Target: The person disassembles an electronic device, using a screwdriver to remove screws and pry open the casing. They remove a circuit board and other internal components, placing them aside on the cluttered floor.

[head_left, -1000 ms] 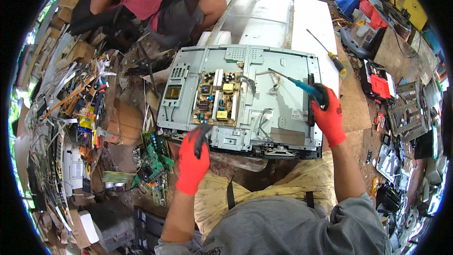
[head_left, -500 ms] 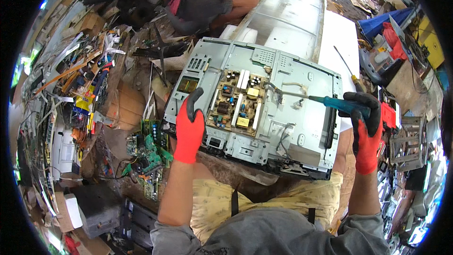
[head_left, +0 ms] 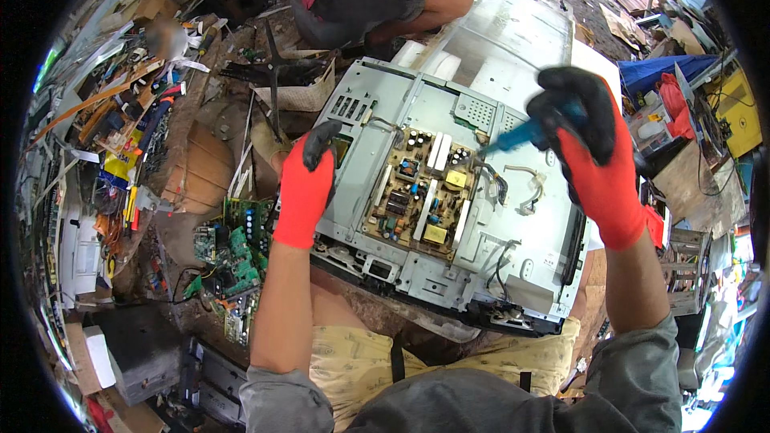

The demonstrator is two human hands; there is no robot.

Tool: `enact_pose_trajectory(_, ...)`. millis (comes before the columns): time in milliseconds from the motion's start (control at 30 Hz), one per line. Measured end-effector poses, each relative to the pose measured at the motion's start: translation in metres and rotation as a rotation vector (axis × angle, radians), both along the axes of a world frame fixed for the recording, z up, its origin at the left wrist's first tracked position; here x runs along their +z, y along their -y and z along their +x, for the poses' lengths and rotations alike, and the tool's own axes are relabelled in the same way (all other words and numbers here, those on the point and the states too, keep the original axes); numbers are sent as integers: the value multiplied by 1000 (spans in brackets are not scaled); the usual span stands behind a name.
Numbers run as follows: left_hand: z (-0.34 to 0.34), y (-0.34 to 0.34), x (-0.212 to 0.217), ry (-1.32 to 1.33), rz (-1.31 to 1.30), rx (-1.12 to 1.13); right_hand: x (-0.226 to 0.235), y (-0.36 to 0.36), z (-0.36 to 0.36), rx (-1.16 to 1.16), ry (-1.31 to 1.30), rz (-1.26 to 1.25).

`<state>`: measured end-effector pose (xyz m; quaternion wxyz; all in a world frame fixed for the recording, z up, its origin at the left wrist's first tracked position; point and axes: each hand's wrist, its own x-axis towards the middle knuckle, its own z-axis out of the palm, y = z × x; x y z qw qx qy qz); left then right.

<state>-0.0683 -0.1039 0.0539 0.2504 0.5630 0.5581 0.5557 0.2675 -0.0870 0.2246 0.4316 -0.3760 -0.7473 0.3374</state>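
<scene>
Ribbed metal chassis (head_left: pixel 525 252), tan circuit board (head_left: pixel 421 196)

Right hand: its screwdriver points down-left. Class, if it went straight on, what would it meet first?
Probably the circuit board: the screwdriver in the right hand aims at its upper right corner, by the wires. Depth is unclear.
</scene>
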Motion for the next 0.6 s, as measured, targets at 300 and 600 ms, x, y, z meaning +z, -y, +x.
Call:
enact_pose_trajectory(300, 15, -35, 0, -832, 84, -71, -131, 84, 108, -391, -737, -465)
enact_pose_trajectory(600, 13, -102, -50, -1175, 118, -111, -213, 153, 107, -432, -279, -403)
